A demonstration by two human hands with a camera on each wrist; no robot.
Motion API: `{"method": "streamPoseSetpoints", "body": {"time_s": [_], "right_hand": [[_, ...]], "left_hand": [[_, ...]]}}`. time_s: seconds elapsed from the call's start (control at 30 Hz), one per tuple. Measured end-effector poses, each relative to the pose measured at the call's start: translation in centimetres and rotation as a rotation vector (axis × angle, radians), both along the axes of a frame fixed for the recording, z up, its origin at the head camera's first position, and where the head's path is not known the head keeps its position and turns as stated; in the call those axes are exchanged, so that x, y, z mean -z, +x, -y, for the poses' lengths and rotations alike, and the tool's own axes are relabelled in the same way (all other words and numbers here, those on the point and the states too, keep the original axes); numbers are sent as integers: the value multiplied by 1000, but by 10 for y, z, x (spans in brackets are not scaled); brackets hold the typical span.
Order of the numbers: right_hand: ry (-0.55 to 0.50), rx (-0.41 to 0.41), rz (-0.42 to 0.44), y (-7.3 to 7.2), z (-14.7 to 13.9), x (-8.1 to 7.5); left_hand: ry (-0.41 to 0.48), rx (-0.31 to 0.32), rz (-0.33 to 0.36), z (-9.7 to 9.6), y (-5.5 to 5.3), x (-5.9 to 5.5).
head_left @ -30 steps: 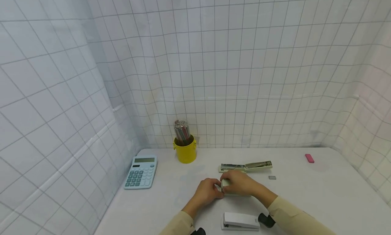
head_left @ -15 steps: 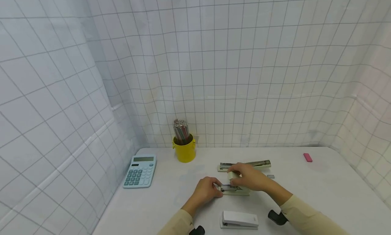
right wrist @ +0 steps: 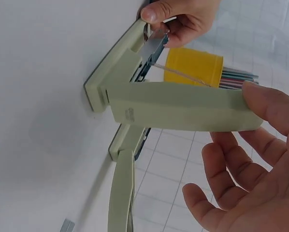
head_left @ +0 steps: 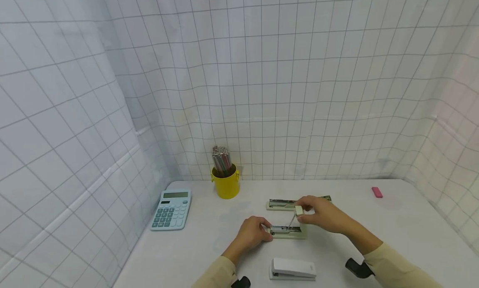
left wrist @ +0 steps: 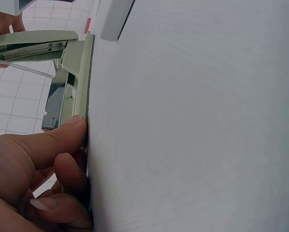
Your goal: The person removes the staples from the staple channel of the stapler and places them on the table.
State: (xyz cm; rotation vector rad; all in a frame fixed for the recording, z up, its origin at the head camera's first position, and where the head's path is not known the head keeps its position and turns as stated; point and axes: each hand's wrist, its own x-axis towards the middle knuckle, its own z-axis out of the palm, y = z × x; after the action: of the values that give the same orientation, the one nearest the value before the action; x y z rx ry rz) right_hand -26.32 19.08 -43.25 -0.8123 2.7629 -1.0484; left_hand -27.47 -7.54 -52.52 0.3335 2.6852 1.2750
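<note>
A pale green stapler (head_left: pixel 290 235) lies opened on the white table. My left hand (head_left: pixel 254 230) grips the front end of its base between thumb and fingers; the left wrist view shows the thumb (left wrist: pixel 62 137) along the base's edge. With thumb and fingers, my right hand (head_left: pixel 325 215) pinches the free end of the stapler's top cover (right wrist: pixel 183 106), which is swung up steeply from the base. A thin spring (right wrist: pixel 178 73) stretches between the raised cover and the metal magazine (right wrist: pixel 154 46). Behind it lies a second pale green stapler (head_left: pixel 278 205), fully opened and partly hidden by my right hand.
A white stapler (head_left: pixel 293 268) lies in front. At the left are a blue calculator (head_left: pixel 172 209) and a yellow bucket (head_left: pixel 227 187) holding pencils (head_left: pixel 222 160). A pink eraser (head_left: pixel 377 192) lies far right. A small grey staple strip (right wrist: pixel 67 225) lies near the second stapler.
My right hand has lifted the stapler's cover up and to the right, exposing the magazine and drawing the spring out. My left hand has kept its hold on the base.
</note>
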Motion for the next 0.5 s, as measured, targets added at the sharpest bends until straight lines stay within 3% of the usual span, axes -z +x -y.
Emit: {"method": "streamPoseSetpoints", "body": {"time_s": [0.2, 0.5], "right_hand": [[16, 12, -21, 3, -18, -2], [24, 71, 21, 11, -52, -2]], "left_hand": [[-8, -5, 8, -1, 0, 0], [-26, -6, 12, -1, 0, 0]]}}
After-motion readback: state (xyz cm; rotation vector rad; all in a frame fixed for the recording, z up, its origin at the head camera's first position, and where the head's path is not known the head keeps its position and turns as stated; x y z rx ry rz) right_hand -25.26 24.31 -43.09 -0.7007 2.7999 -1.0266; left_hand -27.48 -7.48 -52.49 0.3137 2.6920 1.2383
